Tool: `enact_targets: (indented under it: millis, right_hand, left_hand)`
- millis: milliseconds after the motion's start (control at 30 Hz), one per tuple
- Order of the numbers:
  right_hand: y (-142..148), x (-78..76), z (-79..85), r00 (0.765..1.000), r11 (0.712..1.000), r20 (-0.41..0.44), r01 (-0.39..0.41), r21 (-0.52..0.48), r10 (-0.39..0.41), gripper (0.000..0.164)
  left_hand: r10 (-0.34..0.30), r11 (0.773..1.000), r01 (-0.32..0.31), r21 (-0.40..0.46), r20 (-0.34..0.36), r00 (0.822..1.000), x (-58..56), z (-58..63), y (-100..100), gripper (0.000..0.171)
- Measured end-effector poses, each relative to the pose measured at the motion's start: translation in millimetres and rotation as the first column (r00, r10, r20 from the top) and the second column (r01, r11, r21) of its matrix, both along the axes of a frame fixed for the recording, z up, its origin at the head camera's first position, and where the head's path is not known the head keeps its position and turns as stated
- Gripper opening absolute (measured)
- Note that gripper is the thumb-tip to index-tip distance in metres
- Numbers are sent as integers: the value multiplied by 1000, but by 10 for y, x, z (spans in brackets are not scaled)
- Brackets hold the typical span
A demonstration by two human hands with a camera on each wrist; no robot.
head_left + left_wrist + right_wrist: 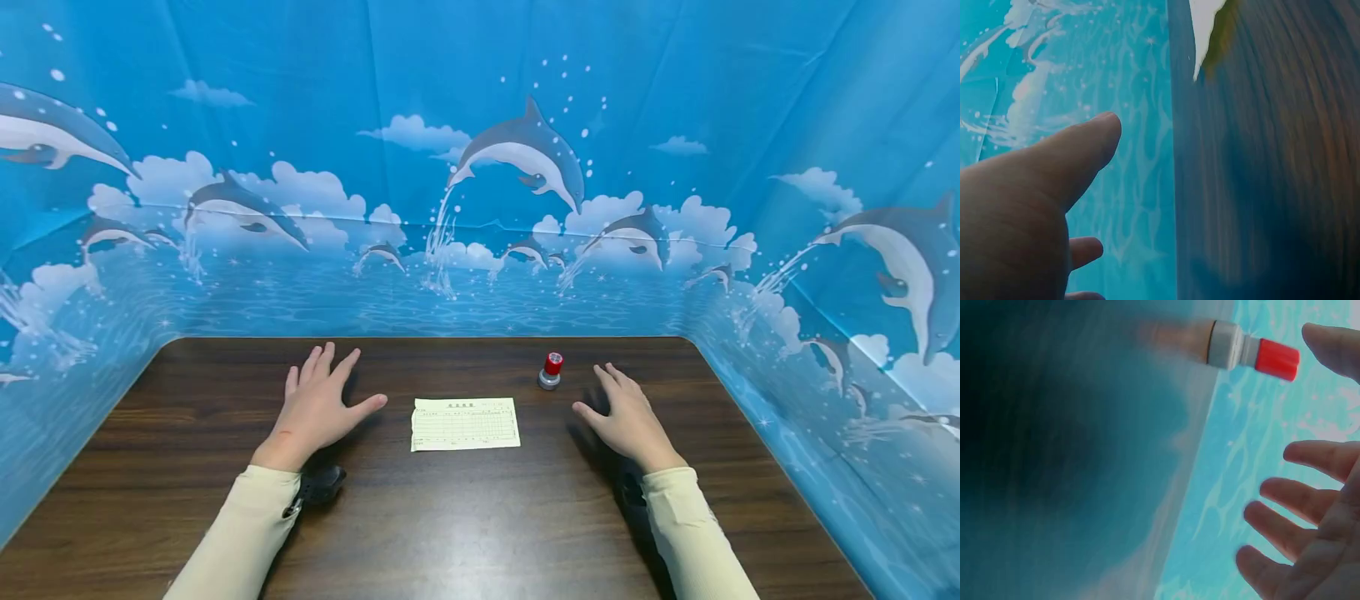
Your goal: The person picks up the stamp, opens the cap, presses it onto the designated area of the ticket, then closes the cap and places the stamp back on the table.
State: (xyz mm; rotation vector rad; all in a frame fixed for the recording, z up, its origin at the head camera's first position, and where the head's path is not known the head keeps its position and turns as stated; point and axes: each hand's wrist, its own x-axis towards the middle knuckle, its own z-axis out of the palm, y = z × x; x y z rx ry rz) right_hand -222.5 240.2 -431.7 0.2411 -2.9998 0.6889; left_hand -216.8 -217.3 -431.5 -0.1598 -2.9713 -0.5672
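A pale yellow printed form slip (466, 425) lies flat on the dark wooden table between the two hands. My left hand (318, 408) is spread to the left of it, thumb pointing toward the slip, holding nothing. In the left wrist view, the slip's corner (1205, 31) shows at the top, beyond the thumb. A small stamp with a red top and a grey base (551, 372) stands upright behind and right of the slip. My right hand (628, 419), fingers extended and holding nothing, is just right of the stamp. The right wrist view shows the stamp (1254, 353) apart from the fingers.
The dark wood-grain table (465, 525) has rounded far corners. A blue curtain (337, 67) printed with dolphins, clouds and water stands around its back and sides. Each wrist wears a dark camera band, the left one (324, 485) showing more plainly.
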Motion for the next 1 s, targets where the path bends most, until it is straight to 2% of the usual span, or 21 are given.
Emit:
enact_targets:
  millis: [367,500,700,867,1000]
  right_hand:
    - [-306,44,123,997,997,-4,-71,-10,71,60]
    - [-523,28,134,987,987,18,-159,-34,160,56]
    - [-837,-70,54,953,955,73,-293,-36,295,50]
    - [-880,-107,-8,916,925,130,-379,-24,379,52]
    - [-867,-122,-39,904,917,165,-400,-7,395,52]
  left_hand:
    - [-65,997,67,48,-45,997,-12,105,195,94]
    - [-112,994,112,17,-3,994,26,107,337,94]
    - [-172,984,176,-33,110,979,100,78,486,95]
    - [-174,983,181,-16,195,965,144,22,578,91]
    - [-179,983,185,-9,221,959,146,-21,600,88]
